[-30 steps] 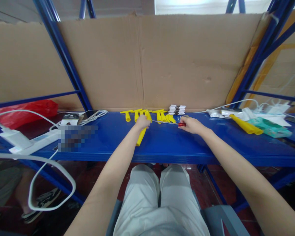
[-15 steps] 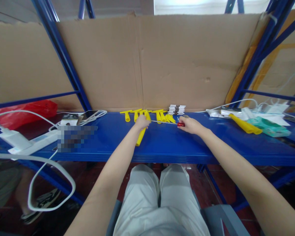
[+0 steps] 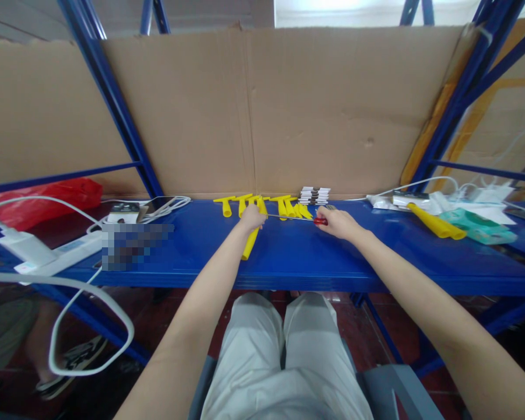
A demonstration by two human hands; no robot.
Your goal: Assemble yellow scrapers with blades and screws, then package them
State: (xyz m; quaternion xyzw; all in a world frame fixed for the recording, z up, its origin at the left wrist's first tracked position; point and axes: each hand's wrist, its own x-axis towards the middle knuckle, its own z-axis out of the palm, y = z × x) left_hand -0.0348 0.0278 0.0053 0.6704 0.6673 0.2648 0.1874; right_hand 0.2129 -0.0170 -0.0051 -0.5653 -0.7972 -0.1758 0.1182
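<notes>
My left hand [image 3: 252,218] is closed around a yellow T-shaped tool [image 3: 250,245] whose handle points down toward the shelf's front edge. In my right hand [image 3: 339,223] is the red handle of a screwdriver [image 3: 321,221]. Its thin metal shaft runs left and meets the yellow tool at my left hand; the tip is hidden by the fingers. Other yellow T-shaped pieces [image 3: 227,209] lie behind and beside my left hand, with more yellow pieces [image 3: 284,208] between the hands. A stack of white packets [image 3: 315,195] sits behind my right hand.
The blue shelf [image 3: 297,256] backs onto a cardboard sheet [image 3: 324,111]. At left are a power strip [image 3: 70,252], white cables and a red bag [image 3: 48,201]. At right are yellow tubes [image 3: 437,223] and a green packet [image 3: 479,226]. A person's leg shows at lower left.
The red handle has turned slightly and moved a little left in my right hand. My left hand stays in place on the yellow tool.
</notes>
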